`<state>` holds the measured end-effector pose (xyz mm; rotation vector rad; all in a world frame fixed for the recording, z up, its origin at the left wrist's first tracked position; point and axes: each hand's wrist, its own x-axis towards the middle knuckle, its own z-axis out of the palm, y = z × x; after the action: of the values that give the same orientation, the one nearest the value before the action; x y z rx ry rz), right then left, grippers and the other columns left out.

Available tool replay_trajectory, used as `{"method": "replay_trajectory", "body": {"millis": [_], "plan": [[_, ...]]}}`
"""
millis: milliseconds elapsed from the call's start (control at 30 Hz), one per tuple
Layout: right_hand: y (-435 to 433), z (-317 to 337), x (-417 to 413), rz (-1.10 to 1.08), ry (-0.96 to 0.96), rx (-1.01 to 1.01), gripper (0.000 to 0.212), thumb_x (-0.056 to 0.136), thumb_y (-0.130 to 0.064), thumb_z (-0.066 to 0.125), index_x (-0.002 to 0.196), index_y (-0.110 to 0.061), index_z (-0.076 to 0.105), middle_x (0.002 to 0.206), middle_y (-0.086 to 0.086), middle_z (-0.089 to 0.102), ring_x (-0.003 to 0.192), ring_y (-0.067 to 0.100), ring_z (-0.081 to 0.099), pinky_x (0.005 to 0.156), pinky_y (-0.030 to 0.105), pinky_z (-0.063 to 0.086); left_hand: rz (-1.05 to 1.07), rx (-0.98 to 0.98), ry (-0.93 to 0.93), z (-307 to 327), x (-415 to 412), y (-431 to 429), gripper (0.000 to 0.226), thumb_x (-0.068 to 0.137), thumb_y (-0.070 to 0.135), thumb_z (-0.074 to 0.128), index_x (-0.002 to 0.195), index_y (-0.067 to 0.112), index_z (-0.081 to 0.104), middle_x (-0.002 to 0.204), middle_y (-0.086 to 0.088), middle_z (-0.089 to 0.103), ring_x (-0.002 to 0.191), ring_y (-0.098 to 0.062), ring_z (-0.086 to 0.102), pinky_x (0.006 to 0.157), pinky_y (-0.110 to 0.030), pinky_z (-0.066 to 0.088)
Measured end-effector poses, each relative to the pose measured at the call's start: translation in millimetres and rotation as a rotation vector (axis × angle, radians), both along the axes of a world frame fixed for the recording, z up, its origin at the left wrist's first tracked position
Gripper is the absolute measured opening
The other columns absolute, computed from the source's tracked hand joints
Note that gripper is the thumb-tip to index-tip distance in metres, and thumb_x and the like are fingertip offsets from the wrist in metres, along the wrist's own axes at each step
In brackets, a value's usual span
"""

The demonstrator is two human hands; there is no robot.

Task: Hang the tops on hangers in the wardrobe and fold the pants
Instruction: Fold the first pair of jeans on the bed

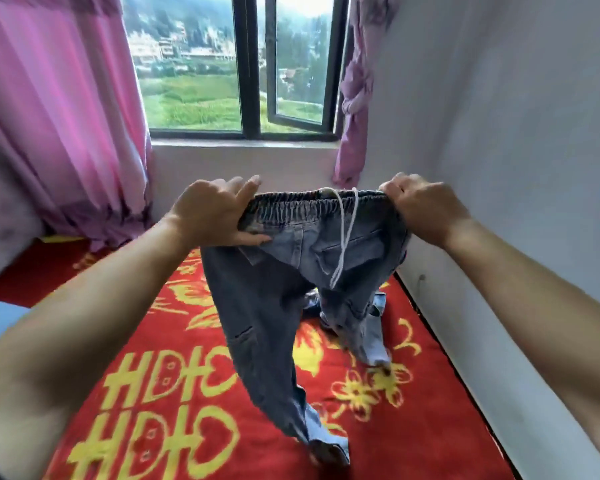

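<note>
Bed (32, 271) before you, spread with a red blanket (201, 393) patterned in yellow flowers and characters; its right edge runs along the wall (499, 271). Directly on the blanket lie the two leg ends of the jeans (257, 306), one cuff near you and the other farther off toward the wall. Behind them lies a crumpled heap of blue cloth (378, 303), partly hidden.

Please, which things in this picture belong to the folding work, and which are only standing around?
Belongs to the job: jeans, held up by the waistband; left hand; right hand; red blanket under the legs, probably the folding surface.
Only around: pink curtains; window; white wall.
</note>
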<state>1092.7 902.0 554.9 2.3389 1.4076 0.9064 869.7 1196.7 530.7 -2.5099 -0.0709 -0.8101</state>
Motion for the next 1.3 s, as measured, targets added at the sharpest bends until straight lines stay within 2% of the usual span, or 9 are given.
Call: {"method": "replay_trajectory", "body": {"millis": [167,267,367,467,567,700,933,1067,1300], "plan": [[-13,62,-46,-0.039,-0.015,0.240,0.031,0.098,-0.017,0.042,0.128,-0.009,0.046,0.102,0.018,0.057,0.085,0.037,0.062,0.059,0.043,0.047,0.070,0.148,-0.075,66,-45,-31,0.062,0.094,0.065,0.042,0.123,0.011,0.054,0.090,-0.014,0.056,0.053,-0.028,0.058,0.039,-0.031,0.041],[-31,84,-73,0.065,-0.031,0.419,0.048,0.091,-0.050,0.050,0.113,-0.006,0.049,0.083,0.016,0.060,0.069,0.035,0.062,0.054,0.036,0.043,0.183,0.024,-0.148,93,-72,-56,0.068,0.081,0.071,0.053,0.106,0.008,0.048,0.080,-0.013,0.057,0.049,-0.025,0.051,0.043,-0.029,0.034],[-47,101,-92,0.131,-0.108,0.303,0.083,0.075,-0.084,0.053,0.106,-0.008,0.047,0.078,0.013,0.060,0.062,0.030,0.061,0.052,0.030,0.033,0.175,-0.051,-0.122,115,-106,-73,0.089,0.062,0.087,0.049,0.102,0.008,0.042,0.075,-0.012,0.058,0.046,-0.020,0.042,0.046,-0.028,0.031],[-50,116,-102,0.111,-0.177,0.259,0.064,0.081,-0.060,0.067,0.111,-0.007,0.047,0.082,0.015,0.062,0.066,0.033,0.063,0.051,0.032,0.033,0.102,-0.010,-0.113,135,-135,-80,0.096,0.059,0.087,0.045,0.114,0.008,0.041,0.081,-0.018,0.063,0.041,-0.025,0.051,0.045,-0.028,0.036],[-50,119,-116,0.092,-0.217,0.244,0.028,0.097,-0.031,0.053,0.114,-0.008,0.050,0.084,0.016,0.061,0.066,0.033,0.063,0.049,0.033,0.032,0.031,0.033,-0.084,154,-156,-86,0.094,0.064,0.081,0.044,0.124,0.009,0.039,0.087,-0.023,0.063,0.037,-0.026,0.049,0.041,-0.028,0.038],[-43,120,-137,0.086,-0.179,0.313,0.019,0.100,-0.021,0.051,0.112,-0.007,0.055,0.087,0.015,0.062,0.070,0.035,0.063,0.050,0.034,0.032,0.079,0.115,-0.065,159,-189,-70,0.078,0.076,0.074,0.041,0.124,0.012,0.041,0.093,-0.020,0.058,0.046,-0.029,0.053,0.041,-0.032,0.039],[7,146,-190,0.053,-0.039,0.399,0.056,0.088,-0.062,0.060,0.103,-0.009,0.050,0.091,0.012,0.065,0.077,0.032,0.065,0.062,0.036,0.042,0.163,0.191,-0.176,166,-215,-21,0.054,0.096,0.051,0.036,0.094,-0.001,0.053,0.074,-0.021,0.056,0.066,-0.037,0.059,0.048,-0.035,0.034],[43,154,-215,0.040,-0.051,0.444,0.081,0.072,-0.087,0.053,0.094,-0.009,0.049,0.086,0.012,0.064,0.069,0.029,0.063,0.060,0.034,0.040,0.165,0.207,-0.196,168,-244,23,0.049,0.098,0.051,0.035,0.092,0.004,0.050,0.063,-0.015,0.052,0.056,-0.032,0.056,0.047,-0.031,0.033],[115,131,-243,0.153,-0.088,0.329,0.076,0.082,-0.082,0.038,0.095,-0.007,0.045,0.081,0.016,0.064,0.061,0.031,0.060,0.055,0.032,0.038,0.160,0.018,-0.204,129,-260,98,0.045,0.099,0.053,0.041,0.096,0.009,0.050,0.065,-0.012,0.059,0.054,-0.031,0.056,0.049,-0.031,0.034]]}}
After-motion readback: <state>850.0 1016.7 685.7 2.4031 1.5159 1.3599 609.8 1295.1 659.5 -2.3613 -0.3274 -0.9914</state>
